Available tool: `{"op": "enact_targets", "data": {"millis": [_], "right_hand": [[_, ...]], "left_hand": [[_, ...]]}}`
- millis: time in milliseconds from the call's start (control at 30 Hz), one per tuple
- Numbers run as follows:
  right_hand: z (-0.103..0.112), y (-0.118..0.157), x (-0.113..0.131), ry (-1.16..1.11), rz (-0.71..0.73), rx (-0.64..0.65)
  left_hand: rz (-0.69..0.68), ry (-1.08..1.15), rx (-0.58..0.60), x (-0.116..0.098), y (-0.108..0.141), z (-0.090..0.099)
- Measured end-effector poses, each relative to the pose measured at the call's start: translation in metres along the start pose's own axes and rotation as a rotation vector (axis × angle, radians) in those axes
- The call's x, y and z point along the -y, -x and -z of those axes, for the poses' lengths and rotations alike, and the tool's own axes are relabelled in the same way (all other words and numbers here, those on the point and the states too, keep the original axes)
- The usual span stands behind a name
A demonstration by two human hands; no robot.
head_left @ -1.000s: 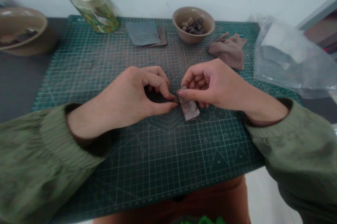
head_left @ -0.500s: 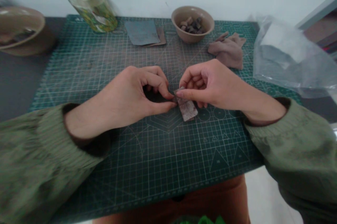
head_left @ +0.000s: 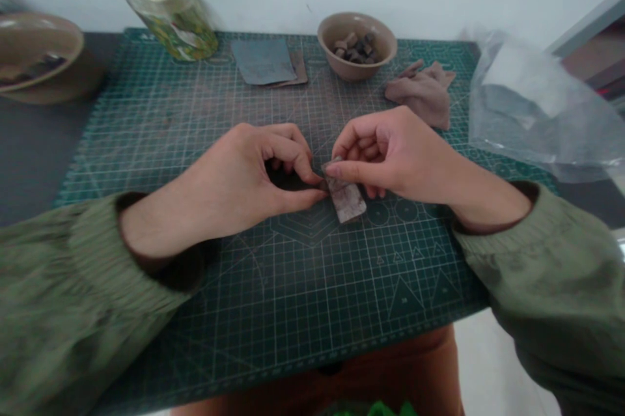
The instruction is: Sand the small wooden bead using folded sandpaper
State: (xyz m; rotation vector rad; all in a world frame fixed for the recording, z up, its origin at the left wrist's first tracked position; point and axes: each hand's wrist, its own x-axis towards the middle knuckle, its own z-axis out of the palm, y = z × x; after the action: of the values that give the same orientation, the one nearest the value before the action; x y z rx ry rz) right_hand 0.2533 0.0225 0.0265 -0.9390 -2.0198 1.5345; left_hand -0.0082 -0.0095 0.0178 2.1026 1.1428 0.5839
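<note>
My left hand (head_left: 266, 168) is closed, thumb and index fingertip pinched on a small brown piece (head_left: 323, 185). Fingertips hide most of that piece, so its kind cannot be told. My right hand (head_left: 378, 152) grips a small worn, grey-brown folded piece of sandpaper (head_left: 349, 202) between thumb and fingers. The sandpaper's lower end hangs free, tilted toward me, and its upper end lies against the piece in my left fingertips. Both hands are just over the green cutting mat (head_left: 303, 286).
Toward the wall stand a bowl of small chunks (head_left: 336, 68), blue-grey sandpaper sheets (head_left: 263, 63) and a patterned bottle (head_left: 180, 25). A crumpled brown cloth (head_left: 422, 97) and a clear plastic bag (head_left: 541, 116) lie right. Another bowl (head_left: 73, 74) is far left.
My right hand and the sandpaper have shifted very slightly up and away from me. My left hand keeps its place and its pinch.
</note>
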Motion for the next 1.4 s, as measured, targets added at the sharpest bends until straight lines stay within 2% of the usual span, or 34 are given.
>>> {"op": "enact_targets", "data": {"millis": [200, 467, 600, 733, 833, 1033, 1400], "right_hand": [[-0.0015, -0.0009, 0.0013, 0.024, -0.023, -0.015], [-0.0010, -0.0014, -0.0002, 0.015, 0.016, 0.002], [-0.0007, -0.0012, -0.0007, 0.027, 0.000, 0.043], [-0.0017, -0.0016, -0.0011, 0.034, 0.022, -0.019], [-0.0019, -0.0019, -0.0028, 0.040, 0.012, 0.015], [0.0027, -0.0014, -0.0051, 0.131, 0.006, -0.187], [0.0073, -0.0002, 0.0004, 0.105, -0.020, -0.254]], "left_hand": [[-0.001, 0.004, -0.001, 0.0014, -0.0002, -0.0010], [-0.005, -0.004, 0.000, -0.0003, -0.0002, 0.0000], [-0.008, -0.012, -0.011, 0.0012, 0.0004, -0.0006], [-0.019, 0.010, -0.016, 0.0037, 0.0004, -0.0017], [-0.027, 0.008, -0.026, 0.0052, -0.0002, -0.0026], [-0.051, 0.037, -0.024, 0.0071, -0.0001, -0.0023], [-0.063, 0.041, -0.011, 0.0082, -0.0003, -0.0027]]}}
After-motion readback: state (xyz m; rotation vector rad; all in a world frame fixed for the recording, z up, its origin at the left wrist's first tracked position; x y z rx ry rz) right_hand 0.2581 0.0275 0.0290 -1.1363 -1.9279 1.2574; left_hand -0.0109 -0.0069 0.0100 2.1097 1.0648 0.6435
